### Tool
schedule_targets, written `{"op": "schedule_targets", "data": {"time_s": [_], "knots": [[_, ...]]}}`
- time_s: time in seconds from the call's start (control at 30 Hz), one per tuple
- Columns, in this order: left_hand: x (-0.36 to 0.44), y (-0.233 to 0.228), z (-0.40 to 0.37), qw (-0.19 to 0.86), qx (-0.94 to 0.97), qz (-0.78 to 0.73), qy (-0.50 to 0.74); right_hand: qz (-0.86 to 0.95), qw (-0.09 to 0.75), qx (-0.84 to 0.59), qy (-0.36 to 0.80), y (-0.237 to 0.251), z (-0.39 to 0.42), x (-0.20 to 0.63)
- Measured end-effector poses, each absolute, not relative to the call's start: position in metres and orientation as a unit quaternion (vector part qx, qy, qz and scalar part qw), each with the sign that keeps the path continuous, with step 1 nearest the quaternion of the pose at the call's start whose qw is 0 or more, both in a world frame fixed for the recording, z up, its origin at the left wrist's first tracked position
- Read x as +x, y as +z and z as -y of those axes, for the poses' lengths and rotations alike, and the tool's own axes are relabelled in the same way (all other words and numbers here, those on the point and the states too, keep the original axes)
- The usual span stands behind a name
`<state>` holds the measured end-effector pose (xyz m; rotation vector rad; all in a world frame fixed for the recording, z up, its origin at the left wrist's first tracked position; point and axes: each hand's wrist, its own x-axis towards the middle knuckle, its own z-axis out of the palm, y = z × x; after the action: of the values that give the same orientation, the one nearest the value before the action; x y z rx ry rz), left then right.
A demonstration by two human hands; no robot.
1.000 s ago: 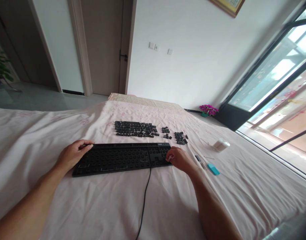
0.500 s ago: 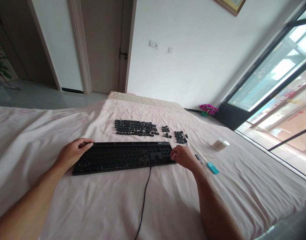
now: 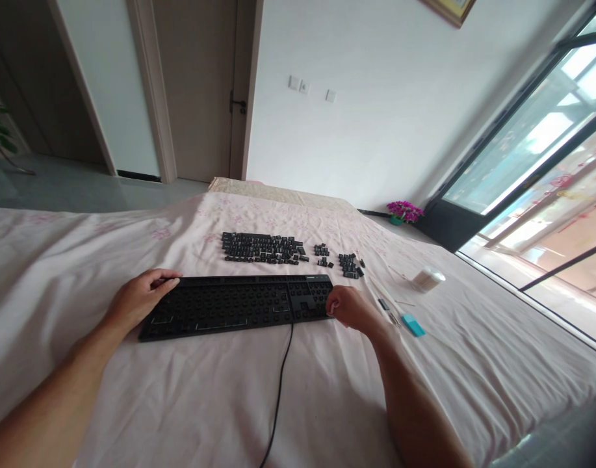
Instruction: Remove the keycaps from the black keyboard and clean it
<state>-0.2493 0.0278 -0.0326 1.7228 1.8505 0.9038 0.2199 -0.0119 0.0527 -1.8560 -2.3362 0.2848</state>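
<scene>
— Where are your hands right now?

— My left hand point(image 3: 140, 300) lies on the far left corner of the black keyboard point(image 3: 236, 305), fingers curled loosely over its top edge and thumb along the side; it rests there rather than pinching anything. My right hand point(image 3: 349, 307) is at the keyboard's right end, fingertips bent down against the edge of the number block. The fingers are drawn together, but I cannot tell whether they grip a small piece or only press on the frame.

— And the keyboard itself?

— It lies flat on the pale pink sheet point(image 3: 327, 390), straight across in front of me, with its keycaps off so that only the studded base shows. Its black cable point(image 3: 280, 383) runs from the middle of the near edge toward me.

— What else is on the bed?

— Beyond the keyboard, the loose keycaps point(image 3: 261, 248) are laid out in one wide block, with two smaller clusters point(image 3: 350, 266) to its right. Just right of my right hand sit a small turquoise block point(image 3: 413, 325) and a thin dark tool point(image 3: 385, 304). Farther off stands a round clear tub point(image 3: 428, 280). A pot of purple flowers point(image 3: 403, 212) is on the floor by the window.
</scene>
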Motion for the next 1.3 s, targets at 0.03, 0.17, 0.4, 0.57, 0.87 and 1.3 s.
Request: {"op": "schedule_targets", "data": {"time_s": [0.03,0.17,0.4,0.57,0.87,1.3], "knots": [[-0.249,-0.033,-0.028,0.227,0.627,-0.669,0.328,0.773,0.062,-0.628,0.071,0.053,0.011,0.225],[-0.249,-0.034,-0.029,0.228,0.625,-0.669,0.332,0.744,0.04,-0.667,0.014,0.054,0.007,0.239],[-0.248,-0.033,-0.028,0.221,0.627,-0.667,0.336,0.768,0.191,-0.6,0.12,0.051,0.009,0.211],[-0.248,-0.033,-0.029,0.211,0.621,-0.674,0.339,0.789,0.185,-0.574,0.122,0.046,0.014,0.186],[-0.249,-0.035,-0.03,0.204,0.628,-0.67,0.338,0.837,0.096,-0.538,0.013,0.049,0.024,0.169],[-0.248,-0.034,-0.029,0.202,0.622,-0.674,0.344,0.827,0.151,-0.528,0.119,0.047,0.019,0.175]]}}
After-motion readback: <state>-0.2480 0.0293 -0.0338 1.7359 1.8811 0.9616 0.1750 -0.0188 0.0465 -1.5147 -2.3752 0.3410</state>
